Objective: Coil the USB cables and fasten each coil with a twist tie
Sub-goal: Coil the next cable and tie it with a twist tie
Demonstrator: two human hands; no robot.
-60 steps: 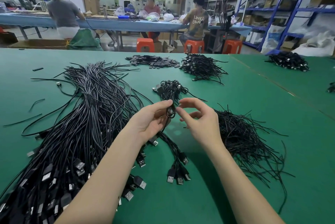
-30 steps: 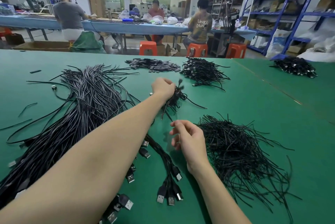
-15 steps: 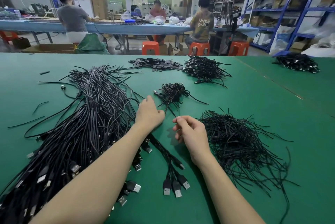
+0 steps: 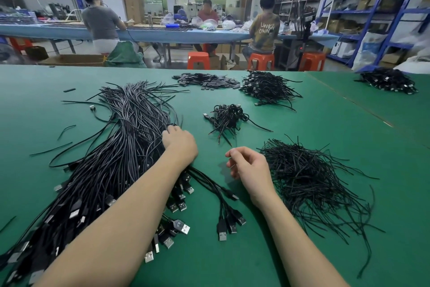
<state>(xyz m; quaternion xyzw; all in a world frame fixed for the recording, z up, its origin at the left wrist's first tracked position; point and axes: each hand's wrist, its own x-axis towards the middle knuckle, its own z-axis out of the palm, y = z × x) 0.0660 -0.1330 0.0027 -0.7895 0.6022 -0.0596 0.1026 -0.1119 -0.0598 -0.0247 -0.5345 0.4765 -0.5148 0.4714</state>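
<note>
A new USB cable was being picked from the big cable pile [image 4: 111,158] by the left hand [image 4: 179,141], fingers curled into it, while the right hand [image 4: 249,165] was held loosely curled with nothing in it, and a twist tie from the tie pile [image 4: 309,179] would be needed next.

Bare table [image 4: 325,124] between cable heaps [image 4: 121,147].

A green table [image 4: 302,251] fills the lower frame. On it: loose cables [image 4: 111,158] at left, twist ties [image 4: 309,177] at right, tied coils [image 4: 226,117] at centre, more piles [image 4: 267,87] along the far edge.
</note>
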